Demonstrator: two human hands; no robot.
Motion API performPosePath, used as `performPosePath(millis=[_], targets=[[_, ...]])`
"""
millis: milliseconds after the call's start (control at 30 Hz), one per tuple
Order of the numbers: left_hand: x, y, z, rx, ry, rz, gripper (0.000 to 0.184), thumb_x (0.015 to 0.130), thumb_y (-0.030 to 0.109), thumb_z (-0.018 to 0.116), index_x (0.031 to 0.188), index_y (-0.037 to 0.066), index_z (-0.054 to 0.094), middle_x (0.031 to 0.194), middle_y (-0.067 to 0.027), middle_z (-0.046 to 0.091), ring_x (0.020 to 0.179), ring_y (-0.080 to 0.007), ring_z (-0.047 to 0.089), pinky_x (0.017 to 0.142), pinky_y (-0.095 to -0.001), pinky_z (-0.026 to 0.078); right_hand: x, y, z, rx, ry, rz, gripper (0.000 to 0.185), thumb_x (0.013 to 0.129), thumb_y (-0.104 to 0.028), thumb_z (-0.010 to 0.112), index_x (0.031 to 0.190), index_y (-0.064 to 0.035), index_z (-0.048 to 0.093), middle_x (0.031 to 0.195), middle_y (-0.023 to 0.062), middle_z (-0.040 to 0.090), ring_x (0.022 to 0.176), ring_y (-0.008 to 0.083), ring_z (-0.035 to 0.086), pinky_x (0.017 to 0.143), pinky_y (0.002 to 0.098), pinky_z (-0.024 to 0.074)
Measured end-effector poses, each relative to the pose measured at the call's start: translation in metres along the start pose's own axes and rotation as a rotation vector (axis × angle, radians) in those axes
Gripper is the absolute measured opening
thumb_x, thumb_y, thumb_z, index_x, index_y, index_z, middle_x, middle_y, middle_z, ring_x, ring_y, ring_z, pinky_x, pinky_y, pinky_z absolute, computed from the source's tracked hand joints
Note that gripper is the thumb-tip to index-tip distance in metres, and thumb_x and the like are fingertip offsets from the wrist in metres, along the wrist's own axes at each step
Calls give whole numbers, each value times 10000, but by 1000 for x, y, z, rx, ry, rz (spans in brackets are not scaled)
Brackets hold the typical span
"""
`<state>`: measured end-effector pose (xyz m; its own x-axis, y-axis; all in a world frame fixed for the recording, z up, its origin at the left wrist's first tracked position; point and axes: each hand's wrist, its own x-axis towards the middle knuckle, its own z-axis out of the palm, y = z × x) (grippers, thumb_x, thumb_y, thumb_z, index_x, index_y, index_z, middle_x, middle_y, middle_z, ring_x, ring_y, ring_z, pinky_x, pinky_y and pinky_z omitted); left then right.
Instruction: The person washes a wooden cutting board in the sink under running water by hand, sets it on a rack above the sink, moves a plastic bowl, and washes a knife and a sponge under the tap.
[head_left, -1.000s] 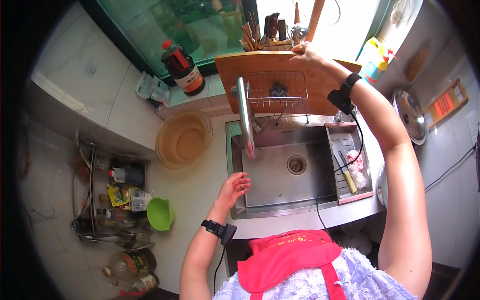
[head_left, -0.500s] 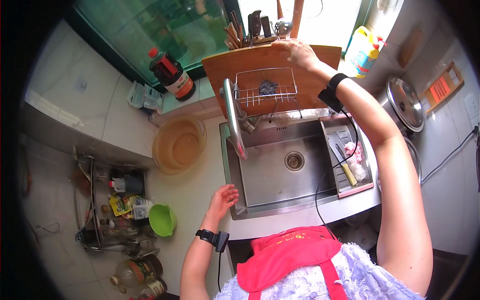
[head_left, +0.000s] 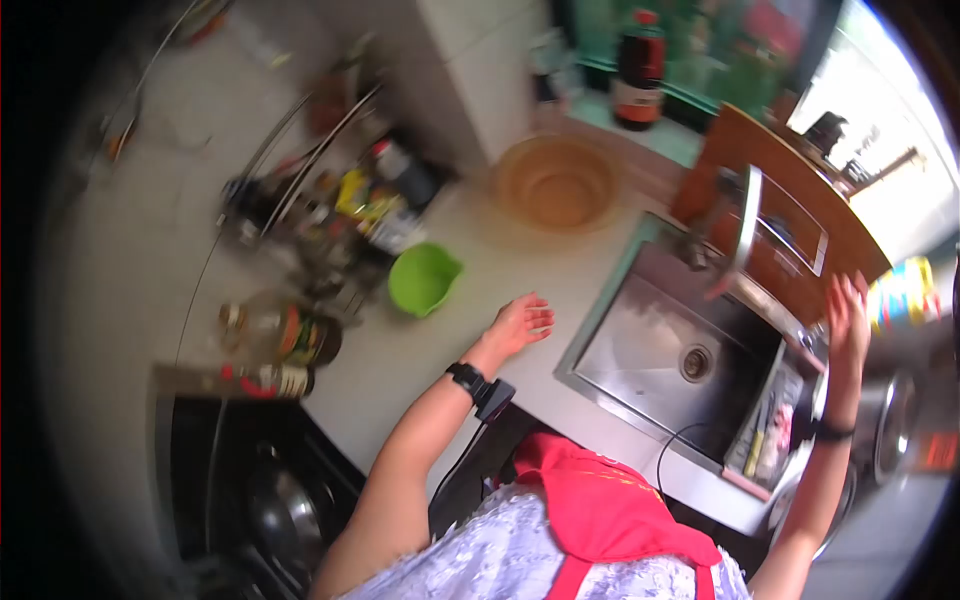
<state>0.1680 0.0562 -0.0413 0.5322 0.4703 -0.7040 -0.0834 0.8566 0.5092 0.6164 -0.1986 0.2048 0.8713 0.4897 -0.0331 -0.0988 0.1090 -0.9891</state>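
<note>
My left hand (head_left: 520, 322) hovers over the white counter just left of the sink (head_left: 640, 345), fingers extended and holding nothing. To its left is a lime-green bowl (head_left: 422, 280), apart from the hand. At the right end of a large wooden cutting board (head_left: 735, 150), my right hand (head_left: 848, 312) is raised with its fingers stretched. Whether it touches the board is blurred. The board leans behind the sink. In front of it are the curved faucet (head_left: 747, 225) and a wire rack (head_left: 818, 255). A knife with a yellow handle (head_left: 754, 452) lies in the tray at the sink's right.
A tan basin (head_left: 556, 185) and a dark sauce bottle (head_left: 638, 75) stand toward the back. At left are a condiment rack (head_left: 330, 215), an oil bottle (head_left: 285, 333) and a stove (head_left: 270, 490). A lidded pot (head_left: 893, 430) and a yellow bottle (head_left: 903, 290) stand at right.
The view has swung left, bringing the stove into sight. My right hand has left the board's top edge and is lower, at its right end. My left hand remains open beside the sink.
</note>
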Motion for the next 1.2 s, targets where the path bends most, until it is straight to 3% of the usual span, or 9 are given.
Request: performPosePath(millis=[33, 133, 300, 500, 600, 700, 1000, 1100, 1200], targets=[[-7, 3, -18, -127, 75, 23, 473, 925, 424, 603, 1173, 35, 499, 993, -137, 613, 906, -249, 613, 844, -464, 524, -15, 11, -21, -3, -132, 202, 639, 904, -186, 654, 1438, -69, 322, 1347, 134, 513, 1211, 259, 503, 987, 413, 437], [-20, 17, -61, -447, 216, 105, 728, 898, 507, 618, 1345, 6, 334, 1016, -180, 564, 895, -285, 598, 879, -534, 516, -44, 78, -93, 227, -178, 369, 413, 961, -122, 539, 1343, 6, 449, 1233, 166, 616, 1086, 219, 644, 889, 309, 567], [-51, 41, -101, -650, 446, 312, 1031, 852, 513, 682, 1477, 12, 34, 1021, -206, 515, 879, -313, 585, 941, -575, 505, -114, 71, -121, 390, 33, 464, 346, 932, -60, 613, 1260, -32, 506, 1137, 140, 639, 925, 196, 674, 804, 288, 587], [7, 39, -147, -802, 360, 248, 610, 915, 288, 639, 1385, 40, 340, 1056, -169, 544, 924, -277, 617, 869, -442, 585, -179, 52, -113, 469, 60, 473, 360, 985, -73, 523, 1336, -31, 460, 1234, 146, 576, 936, 170, 643, 849, 314, 561], [2, 46, -113, -561, 369, 537, 367, 941, 136, 543, 1280, 35, 444, 1128, -146, 560, 942, -246, 638, 806, -376, 609, -210, 42, -85, 478, 56, 470, 378, 991, -93, 523, 1356, -32, 449, 1243, 135, 577, 924, 159, 646, 832, 300, 562], [-29, 76, -43, -404, 262, 666, 328, 931, 46, 492, 1257, 40, 454, 1174, -129, 565, 944, -231, 643, 767, -356, 612, -230, 42, -77, 474, 80, 478, 376, 994, -99, 519, 1359, -38, 454, 1216, 126, 593, 904, 150, 648, 817, 289, 565], [-18, 141, 59, 303, 35, 686, 561, 916, 27, 470, 1371, 98, 150, 1303, -167, 433, 975, -267, 637, 735, -364, 611, -261, 53, -84, 479, 195, 453, 333, 994, -120, 523, 1320, -57, 490, 1072, 85, 646, 842, 127, 652, 772, 284, 570], [-26, 143, 92, 340, 79, 648, 536, 919, 49, 493, 1366, 81, 199, 1310, -167, 432, 984, -258, 631, 747, -350, 611, -271, 55, -89, 480, 223, 438, 329, 993, -125, 527, 1313, -55, 491, 1080, 81, 633, 844, 121, 643, 774, 279, 566], [22, 151, 90, 485, -83, 574, 542, 905, 75, 532, 1360, 67, 237, 1323, -194, 416, 977, -293, 630, 745, -385, 603, -282, 55, -92, 487, 268, 422, 334, 983, -121, 551, 1305, -49, 495, 1095, 75, 607, 850, 117, 625, 793, 282, 566]])
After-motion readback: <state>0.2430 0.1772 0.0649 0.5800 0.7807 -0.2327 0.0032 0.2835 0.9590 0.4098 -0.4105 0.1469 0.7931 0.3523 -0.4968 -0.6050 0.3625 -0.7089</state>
